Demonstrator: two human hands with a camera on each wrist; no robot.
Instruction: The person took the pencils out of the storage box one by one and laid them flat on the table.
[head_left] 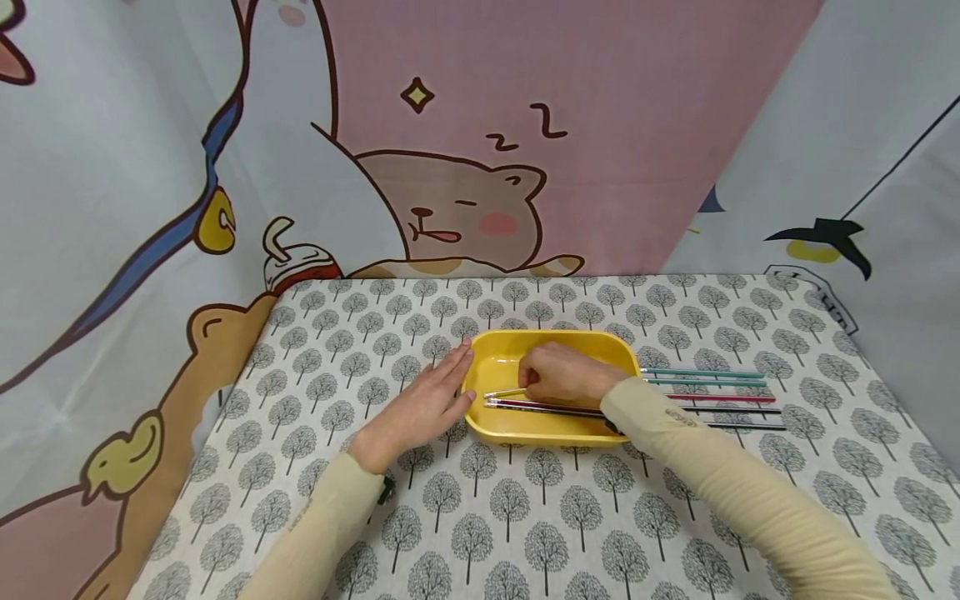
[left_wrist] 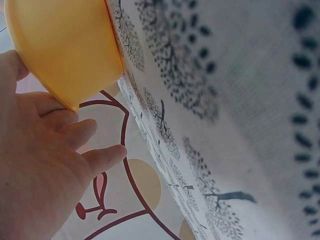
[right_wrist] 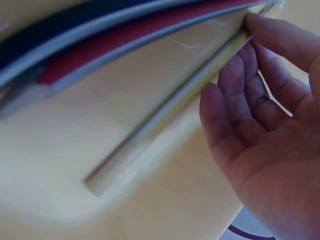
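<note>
Right hand is pinching the yellow pencil inside the tray; left hand, fingers extended, is touching the tray's nine-o'clock end.

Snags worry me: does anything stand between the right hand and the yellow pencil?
Nothing visible does: the right hand holds the yellow pencil inside the tray. The red pencil and dark pencil lie to one side, not between them.
</note>
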